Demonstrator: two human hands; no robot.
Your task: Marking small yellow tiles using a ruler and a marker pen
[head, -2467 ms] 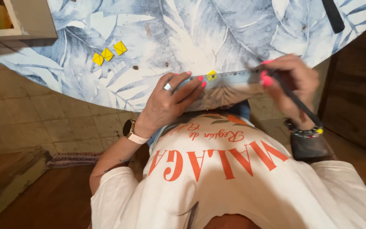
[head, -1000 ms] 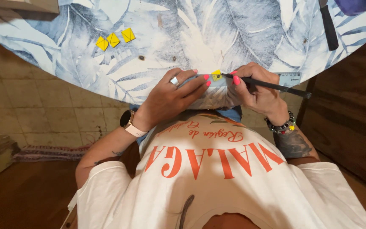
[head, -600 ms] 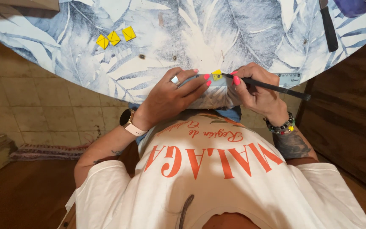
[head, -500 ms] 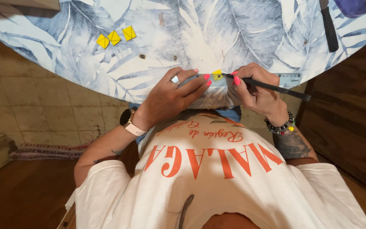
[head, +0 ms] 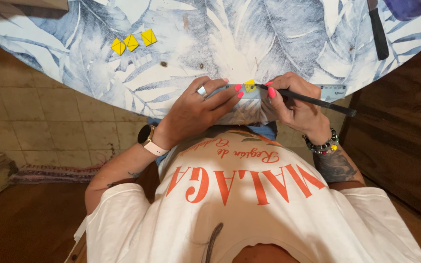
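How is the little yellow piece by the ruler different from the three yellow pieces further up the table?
The yellow piece by the ruler lies alone at the near table edge, partly covered, between the left hand and the right hand, which holds a dark pencil. The three yellow pieces lie in a row, fully visible, away from both hands, each showing a diagonal line. All are the same yellow and lie on the leaf-print tablecloth.

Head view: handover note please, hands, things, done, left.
Left hand: presses the clear ruler flat at the table's near edge.
Right hand: grip on a dark pencil, tip at a small yellow piece beside the ruler.
Three yellow pieces lie together further up the table; a dark tool lies at the far right.
Done: those three look finished.
Left: probably marking the fourth.
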